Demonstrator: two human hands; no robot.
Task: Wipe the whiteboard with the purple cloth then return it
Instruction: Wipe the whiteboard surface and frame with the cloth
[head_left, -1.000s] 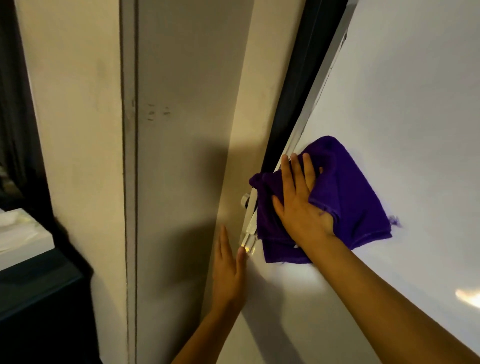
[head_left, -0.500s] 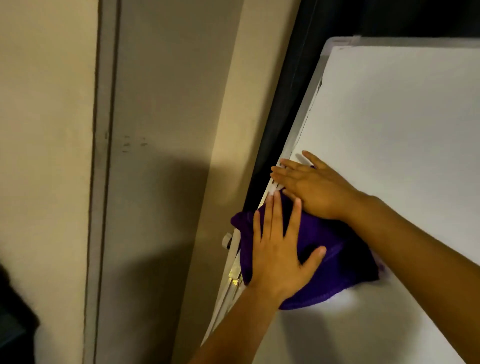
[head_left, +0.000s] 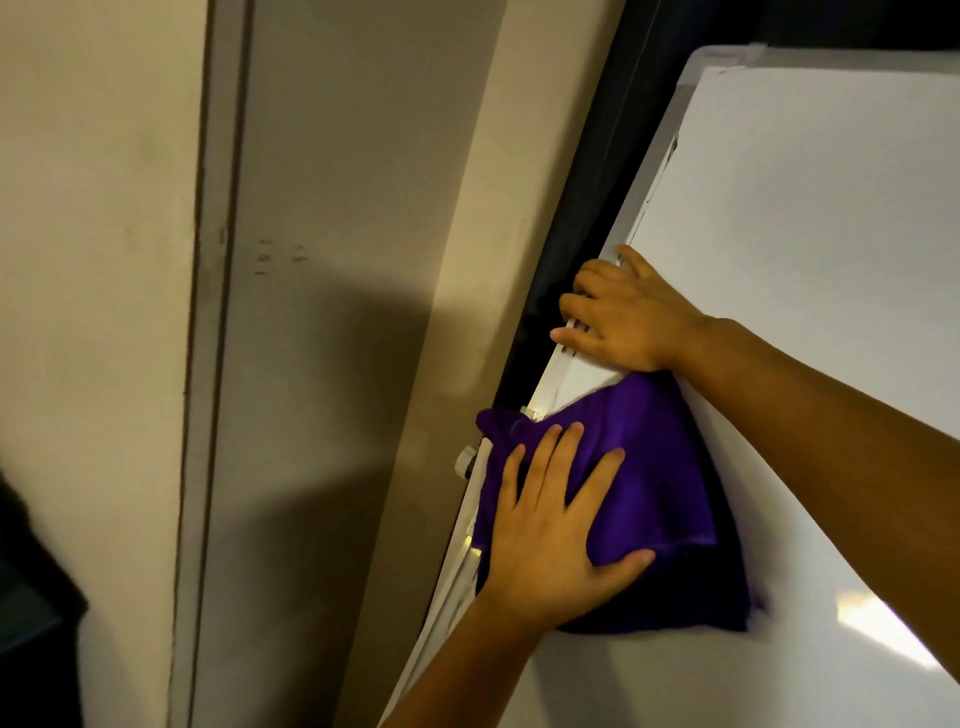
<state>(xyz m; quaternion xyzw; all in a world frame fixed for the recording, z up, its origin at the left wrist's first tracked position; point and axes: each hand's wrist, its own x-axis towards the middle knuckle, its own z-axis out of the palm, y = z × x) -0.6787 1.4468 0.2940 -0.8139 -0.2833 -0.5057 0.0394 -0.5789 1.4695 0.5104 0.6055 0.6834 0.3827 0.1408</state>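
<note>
The purple cloth (head_left: 660, 467) lies bunched against the left part of the whiteboard (head_left: 805, 234), and one corner hangs over the board's frame. My left hand (head_left: 550, 540) presses flat on the cloth with straight, spread fingers. Just above the cloth, my right hand (head_left: 623, 317) grips the whiteboard's left frame (head_left: 644, 208), its fingers curled over the edge. My right forearm crosses over the cloth's right side and hides part of it.
A beige wall (head_left: 337, 260) with a vertical grey strip (head_left: 208, 364) fills the left. A dark gap (head_left: 587, 182) runs between wall and board. A white knob (head_left: 464, 460) sticks out of the frame beside the cloth. Something dark (head_left: 31, 623) sits at lower left.
The cloth passed from under my right hand to under my left hand. My right hand moved up to the board's left edge and curled its fingers over the frame.
</note>
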